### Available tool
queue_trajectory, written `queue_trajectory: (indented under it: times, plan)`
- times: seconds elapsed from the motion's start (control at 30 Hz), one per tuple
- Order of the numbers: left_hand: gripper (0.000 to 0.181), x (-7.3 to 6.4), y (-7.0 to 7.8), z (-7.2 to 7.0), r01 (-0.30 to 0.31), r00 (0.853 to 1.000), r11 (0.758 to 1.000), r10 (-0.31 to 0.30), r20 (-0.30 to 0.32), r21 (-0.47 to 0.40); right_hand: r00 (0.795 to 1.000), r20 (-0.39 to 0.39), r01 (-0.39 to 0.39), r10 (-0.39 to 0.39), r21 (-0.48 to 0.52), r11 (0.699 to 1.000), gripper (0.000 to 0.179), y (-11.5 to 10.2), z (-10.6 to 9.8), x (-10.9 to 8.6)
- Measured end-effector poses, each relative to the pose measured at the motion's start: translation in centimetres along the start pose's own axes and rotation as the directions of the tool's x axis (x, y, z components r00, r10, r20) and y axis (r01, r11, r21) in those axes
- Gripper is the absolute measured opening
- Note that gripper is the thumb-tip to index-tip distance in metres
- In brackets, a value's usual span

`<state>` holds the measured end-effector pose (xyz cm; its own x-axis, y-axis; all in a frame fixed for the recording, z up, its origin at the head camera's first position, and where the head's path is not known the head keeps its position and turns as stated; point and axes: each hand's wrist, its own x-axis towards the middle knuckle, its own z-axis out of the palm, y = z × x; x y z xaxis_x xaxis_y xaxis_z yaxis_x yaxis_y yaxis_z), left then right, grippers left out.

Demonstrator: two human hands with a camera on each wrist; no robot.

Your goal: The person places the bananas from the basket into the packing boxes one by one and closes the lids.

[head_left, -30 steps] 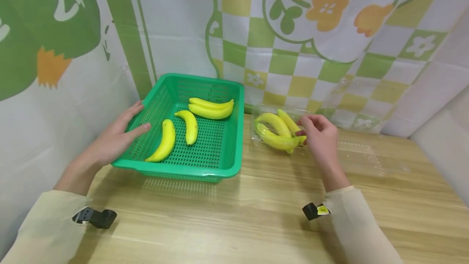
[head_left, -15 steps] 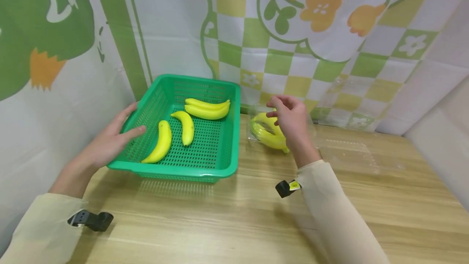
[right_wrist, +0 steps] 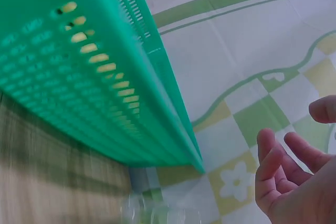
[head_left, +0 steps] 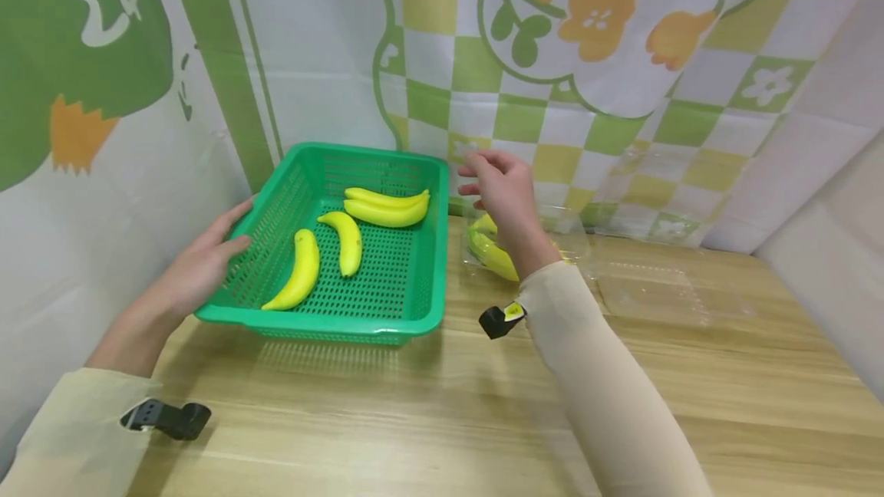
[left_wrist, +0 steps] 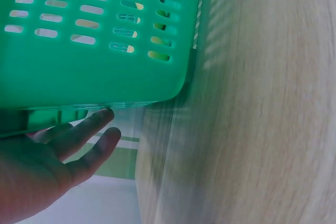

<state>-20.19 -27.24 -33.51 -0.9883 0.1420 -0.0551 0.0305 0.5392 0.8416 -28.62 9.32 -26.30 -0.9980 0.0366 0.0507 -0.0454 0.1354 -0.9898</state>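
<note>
A green perforated plastic basket [head_left: 331, 323] stands on the left of the table. My left hand [head_left: 196, 267] holds its left rim, thumb over the top and fingers along the outside; in the left wrist view those fingers [left_wrist: 89, 153] reach below the rim. Inside lie a banana [head_left: 300, 274] on the left, a smaller one [head_left: 348, 244] mid-basket and a joined pair [head_left: 387, 208] at the back. My right hand [head_left: 506, 194] hovers beside the basket's right rim, fingers loosely bent, thumb apart, nothing between them. Below it, partly covered by the hand, are more bananas [head_left: 492, 255] in a clear plastic box [head_left: 573, 230].
The box's clear lid [head_left: 649, 290] lies flat on the wooden table [head_left: 345, 420], to the right. A patterned curtain [head_left: 428, 60] hangs close behind basket and box, and a white wall [head_left: 822, 198] bounds the right side.
My right hand has moved left and up from over the bananas in the box to beside the basket's rim. My left hand stays on the basket, and the whole head view shifts slightly.
</note>
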Motion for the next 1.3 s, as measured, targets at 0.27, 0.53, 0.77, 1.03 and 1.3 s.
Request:
queue_trajectory:
  times: [0.27, 0.53, 0.77, 1.03, 1.3]
  plan:
    - [0.059, 0.0, 0.1, 0.0, -0.01, 1.0, 1.0, 0.01, 0.018, 0.015, 0.998, 0.06, 0.031, -0.03, -0.011, 0.999, 0.031, -0.9, 2.5, 0.5]
    - [0.06, 0.1, 0.1, -0.1, -0.013, 1.0, 1.0, 0.012, 0.022, 0.023, 0.993, 0.118, 0.023, -0.023, -0.004, 1.0, 0.033, -1.9, 5.4, 0.6]
    - [0.061, 0.1, 0.2, -0.1, -0.015, 0.999, 0.999, 0.015, 0.03, 0.032, 0.985, 0.171, 0.03, -0.018, -0.072, 0.997, 0.038, -2.0, 7.3, 0.5]
    - [0.061, 0.1, 0.4, 0.2, -0.028, 0.999, 0.999, 0.027, 0.035, 0.024, 0.986, 0.169, 0.023, -0.005, -0.101, 0.995, 0.036, -2.0, 8.8, 0.8]
    - [0.06, -0.2, 0.3, 0.1, -0.033, 0.999, 0.999, 0.032, 0.02, 0.022, 0.985, 0.17, 0.001, 0.018, -0.113, 0.994, 0.032, -1.8, 10.1, 1.2]
